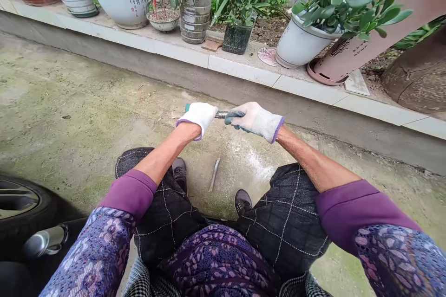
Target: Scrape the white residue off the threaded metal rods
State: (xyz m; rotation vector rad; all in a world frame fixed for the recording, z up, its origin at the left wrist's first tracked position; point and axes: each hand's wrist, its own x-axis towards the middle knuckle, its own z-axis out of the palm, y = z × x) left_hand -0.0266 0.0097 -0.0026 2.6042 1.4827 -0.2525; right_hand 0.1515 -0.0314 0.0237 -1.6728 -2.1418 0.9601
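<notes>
My left hand [201, 115], in a white work glove with a purple cuff, is closed around one end of a dark, shiny metal rod [221, 114]. From the right, my right hand [256, 119], in a matching glove with grey-green coated fingers, is wrapped round the other end. Only a short length of the rod shows between the gloves, so I cannot tell what tool it belongs to. A pale, wood-coloured tip [176, 115] sticks out left of my left hand. Below both hands, a slim grey metal bar [214, 174] lies on the concrete between my shoes.
A low tiled ledge [240, 70] crosses ahead, bearing several potted plants, among them a white pot [301, 44] and a tall pink planter [369, 41]. White powder [256, 162] marks the concrete. At left are a car wheel [24, 199] and a shiny metal cup [45, 241].
</notes>
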